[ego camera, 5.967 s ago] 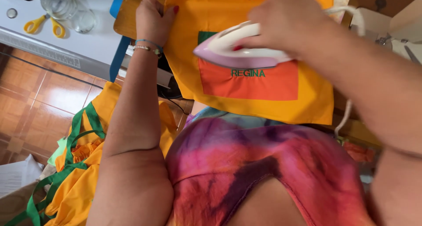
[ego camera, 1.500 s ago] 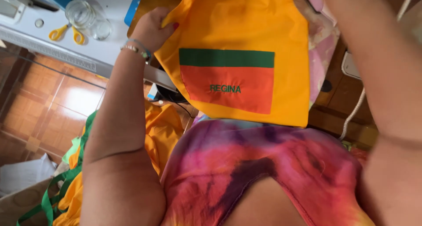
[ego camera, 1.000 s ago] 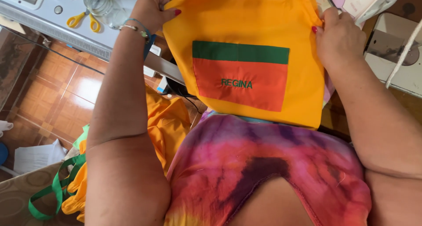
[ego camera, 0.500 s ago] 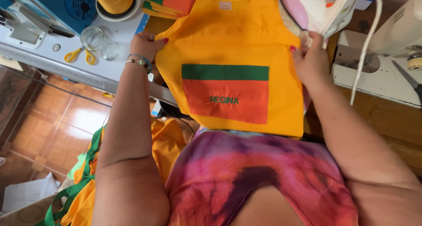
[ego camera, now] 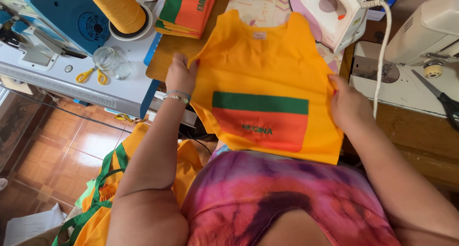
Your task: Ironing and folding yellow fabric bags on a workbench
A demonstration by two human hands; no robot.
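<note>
Garment: orange sleeveless cloth bib with a green and red-orange patch (ego camera: 267, 78) lies spread flat on the wooden bench (ego camera: 165, 54), lower edge hanging toward the person.
Left hand: left hand (ego camera: 180, 76) pinches the bib's left edge, fingers closed on the cloth.
Right hand: right hand (ego camera: 348, 102) grips the right edge, apparently thumb on top.
Behind: white and pink electric iron (ego camera: 331, 11) stands upright just beyond the bib's shoulder.
Left of bench: yellow-handled scissors (ego camera: 91, 75) beside a clear glass jar (ego camera: 106, 59).
Far left: folded orange, green and red cloth stack (ego camera: 189, 9).

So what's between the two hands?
In the head view, the orange sleeveless cloth vest with its green and red patch lies spread between the left hand and right hand, each holding an edge.
</note>
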